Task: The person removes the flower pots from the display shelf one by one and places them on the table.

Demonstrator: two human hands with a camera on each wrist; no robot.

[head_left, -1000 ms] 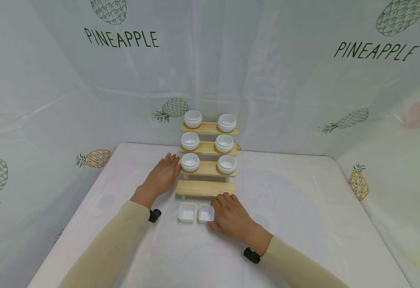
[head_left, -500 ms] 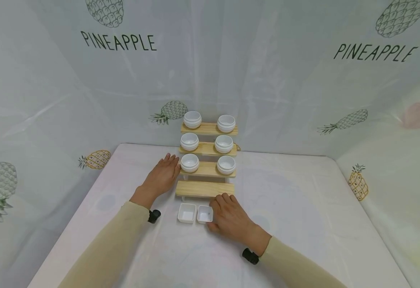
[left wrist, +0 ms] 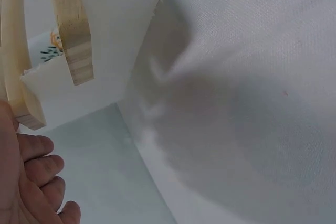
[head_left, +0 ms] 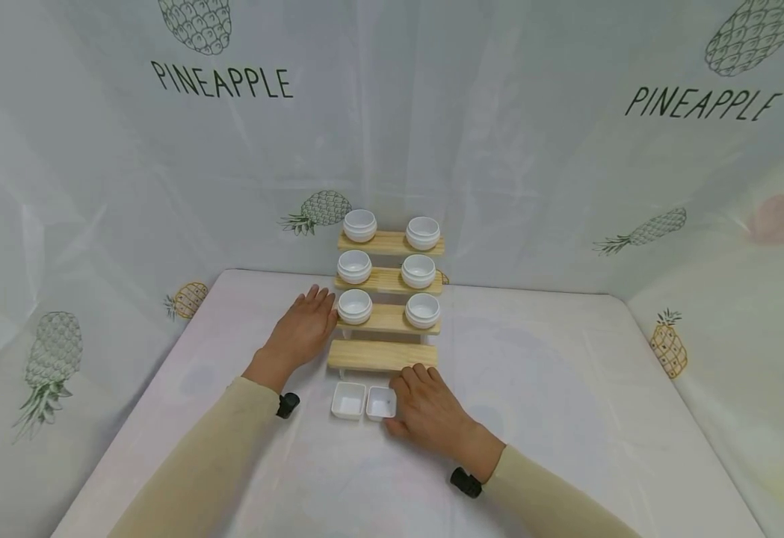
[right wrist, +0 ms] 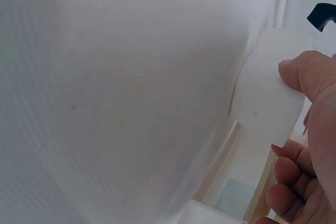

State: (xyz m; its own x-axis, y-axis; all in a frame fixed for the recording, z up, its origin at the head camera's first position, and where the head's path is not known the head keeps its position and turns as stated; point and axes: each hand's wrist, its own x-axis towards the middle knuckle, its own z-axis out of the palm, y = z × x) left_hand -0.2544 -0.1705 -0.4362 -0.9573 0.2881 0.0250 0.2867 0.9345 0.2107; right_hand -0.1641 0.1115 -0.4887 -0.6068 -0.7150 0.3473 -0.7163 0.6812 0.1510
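Observation:
Two small white square dishes stand side by side in front of a stepped wooden stand. My right hand [head_left: 425, 411] is at the right side of the right dish [head_left: 381, 405], which sits close beside the slightly larger left dish [head_left: 348, 401]. In the right wrist view, thumb and forefinger pinch this dish's white side wall [right wrist: 273, 85]. My left hand [head_left: 303, 325] lies with fingers extended along the stand's left side, close to a round white bowl [head_left: 354, 308]. The left wrist view shows its fingers right by the end of a wooden shelf [left wrist: 29, 114].
The stand's lowest shelf [head_left: 382, 356] is bare wood, behind the dishes. Each of the three higher shelves carries two round white bowls, such as the front right bowl [head_left: 422, 311]. A pineapple-printed curtain [head_left: 533, 164] hangs behind the cloth-covered table [head_left: 553, 388].
My right hand has slid the right dish slightly left, narrowing the gap to the other dish. The left hand stays by the stand. The head view has tilted up a little.

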